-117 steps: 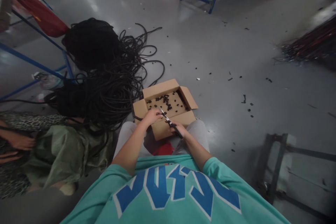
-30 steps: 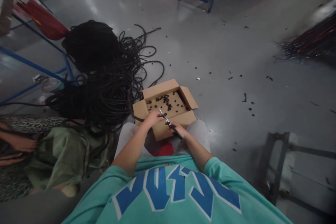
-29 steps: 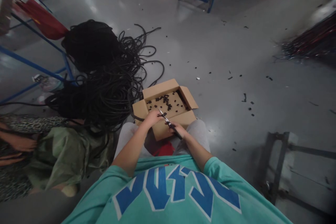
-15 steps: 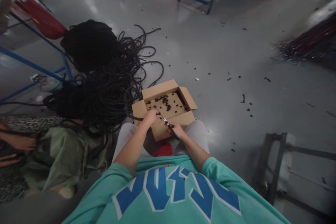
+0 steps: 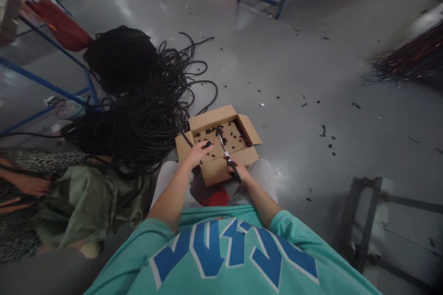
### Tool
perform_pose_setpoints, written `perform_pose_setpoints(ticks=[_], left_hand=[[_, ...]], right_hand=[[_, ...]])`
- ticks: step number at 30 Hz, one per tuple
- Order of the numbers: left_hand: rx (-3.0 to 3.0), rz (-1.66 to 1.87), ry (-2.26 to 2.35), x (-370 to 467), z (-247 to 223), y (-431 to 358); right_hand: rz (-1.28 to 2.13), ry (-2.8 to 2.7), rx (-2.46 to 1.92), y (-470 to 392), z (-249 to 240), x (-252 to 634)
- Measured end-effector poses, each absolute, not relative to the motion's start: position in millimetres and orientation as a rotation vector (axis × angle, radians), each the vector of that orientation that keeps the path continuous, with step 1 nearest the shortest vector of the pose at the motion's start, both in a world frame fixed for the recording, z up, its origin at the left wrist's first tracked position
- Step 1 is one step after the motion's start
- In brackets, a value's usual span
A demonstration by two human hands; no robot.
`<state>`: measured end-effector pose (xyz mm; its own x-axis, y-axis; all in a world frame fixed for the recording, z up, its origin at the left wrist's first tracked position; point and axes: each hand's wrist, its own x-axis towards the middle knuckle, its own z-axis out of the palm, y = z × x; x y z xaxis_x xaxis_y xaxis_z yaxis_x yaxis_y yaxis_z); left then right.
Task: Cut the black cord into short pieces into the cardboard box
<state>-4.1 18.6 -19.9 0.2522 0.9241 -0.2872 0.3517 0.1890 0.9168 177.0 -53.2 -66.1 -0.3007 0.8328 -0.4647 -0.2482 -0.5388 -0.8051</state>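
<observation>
An open cardboard box (image 5: 214,174) rests between my knees, with many small black pieces (image 5: 218,131) scattered on its bottom. Over the box's left side, my left hand (image 5: 200,153) is closed around a black cord (image 5: 187,139), whose dark end shows at my fingertips. My right hand (image 5: 239,170) grips scissors (image 5: 226,154) by their dark handles at the near right edge of the box. The scissor blades point forward over the box, a little to the right of the cord end and apart from it.
Left of the box lies a large tangled heap of black cord (image 5: 138,120). Another person's hand (image 5: 36,185) is at the far left. A blue metal frame (image 5: 44,83) stands at left, and a grey metal frame (image 5: 370,221) at right. Black scraps dot the floor.
The scissors have moved right and away from my left hand, and their blades now point more steeply forward. The cord end now shows clear of the blades.
</observation>
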Motion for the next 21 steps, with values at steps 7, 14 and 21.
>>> perform_pose_setpoints(ticks=[7, 14, 21], left_hand=[[1.118, 0.641, 1.344, 12.2, -6.4, 5.1], [0.86, 0.723, 1.192, 16.5, -2.8, -3.5], [0.969, 0.788, 1.267, 17.0, -5.2, -0.9]], right_hand=[[1.919, -0.822, -1.225, -53.6, -67.5, 178.0], [1.896, -0.889, -1.156, -54.9, -64.2, 184.6], [1.954, -1.064, -1.199, -57.4, -67.8, 187.6]])
